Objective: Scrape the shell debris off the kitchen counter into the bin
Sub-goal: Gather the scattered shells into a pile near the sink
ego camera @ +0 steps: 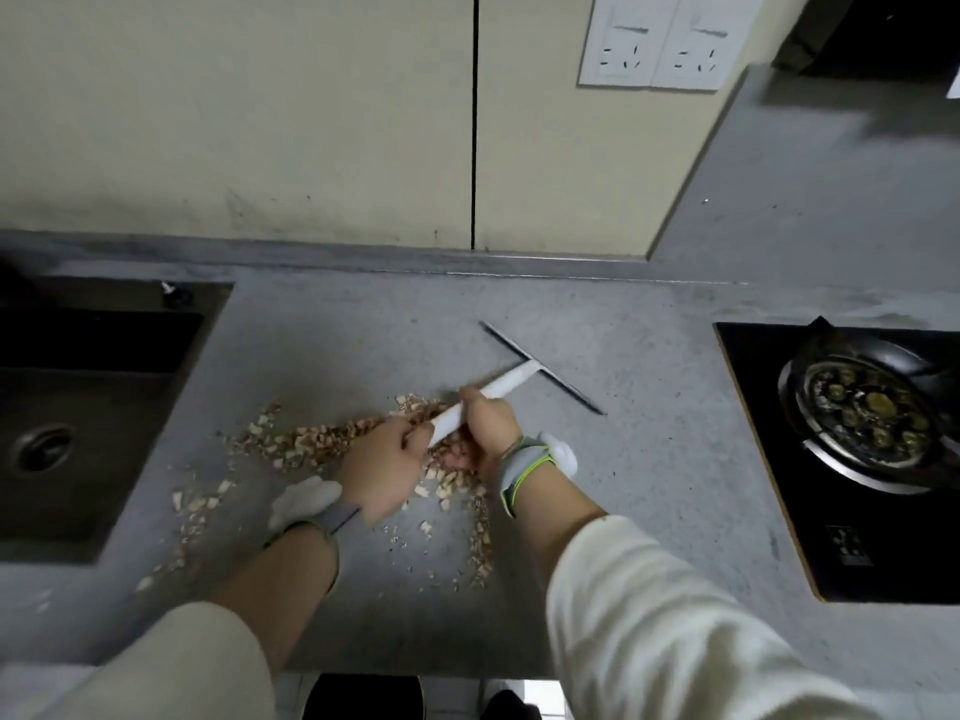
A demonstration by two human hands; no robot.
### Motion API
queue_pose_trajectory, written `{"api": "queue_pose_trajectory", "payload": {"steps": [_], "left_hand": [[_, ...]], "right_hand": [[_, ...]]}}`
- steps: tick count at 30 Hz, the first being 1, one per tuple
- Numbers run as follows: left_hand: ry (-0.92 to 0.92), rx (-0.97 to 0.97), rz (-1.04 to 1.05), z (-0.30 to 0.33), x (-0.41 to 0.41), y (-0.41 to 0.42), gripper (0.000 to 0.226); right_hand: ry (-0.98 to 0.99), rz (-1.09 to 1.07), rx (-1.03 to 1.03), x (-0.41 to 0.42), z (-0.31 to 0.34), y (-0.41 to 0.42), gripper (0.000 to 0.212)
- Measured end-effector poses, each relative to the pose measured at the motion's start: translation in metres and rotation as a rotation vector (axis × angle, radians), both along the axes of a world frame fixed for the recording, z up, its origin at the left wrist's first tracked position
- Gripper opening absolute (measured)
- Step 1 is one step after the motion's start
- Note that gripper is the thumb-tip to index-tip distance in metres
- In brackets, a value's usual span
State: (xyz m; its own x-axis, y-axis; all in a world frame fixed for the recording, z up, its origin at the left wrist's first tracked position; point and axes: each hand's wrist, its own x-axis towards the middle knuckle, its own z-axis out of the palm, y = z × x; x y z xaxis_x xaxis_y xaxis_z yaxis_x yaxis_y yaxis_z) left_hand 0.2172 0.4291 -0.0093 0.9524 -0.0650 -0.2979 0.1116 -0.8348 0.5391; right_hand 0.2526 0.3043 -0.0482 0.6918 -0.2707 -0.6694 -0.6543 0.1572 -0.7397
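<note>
Both hands grip the white handle of a counter squeegee over the shell debris

Right hand [488, 418] is curled round the mid-handle of the squeegee [540, 367], wrist bent down; left hand [387, 462] closes on the handle's near end, fingers wrapped. Both forearms reach forward from the near edge, each wrist carrying a grey band with a white module. The dark blade lies on the grey counter [649, 459], far and right of the hands. Shell debris [306, 441] spreads left of and beneath the hands, trailing toward the near edge. Sink [93, 407] sits left, gas hob [857, 433] right
</note>
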Motion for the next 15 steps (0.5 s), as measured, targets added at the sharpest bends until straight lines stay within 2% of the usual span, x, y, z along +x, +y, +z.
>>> {"api": "queue_pose_trajectory", "payload": {"steps": [2, 5, 12, 15], "left_hand": [[0.036, -0.002, 0.018, -0.007, -0.008, 0.000, 0.037], [0.072, 0.048, 0.057, -0.010, -0.019, 0.017, 0.035], [0.034, 0.080, 0.176, 0.004, -0.046, 0.090, 0.050], [-0.017, 0.047, 0.154, 0.013, -0.051, 0.099, 0.053]], "right_hand": [[0.035, 0.056, -0.089, -0.001, -0.010, 0.002, 0.043], [0.049, 0.096, -0.105, -0.017, -0.012, 0.021, 0.041], [0.060, 0.101, 0.177, -0.060, 0.002, 0.097, 0.034], [0.031, 0.091, 0.242, -0.070, 0.018, 0.103, 0.028]]}}
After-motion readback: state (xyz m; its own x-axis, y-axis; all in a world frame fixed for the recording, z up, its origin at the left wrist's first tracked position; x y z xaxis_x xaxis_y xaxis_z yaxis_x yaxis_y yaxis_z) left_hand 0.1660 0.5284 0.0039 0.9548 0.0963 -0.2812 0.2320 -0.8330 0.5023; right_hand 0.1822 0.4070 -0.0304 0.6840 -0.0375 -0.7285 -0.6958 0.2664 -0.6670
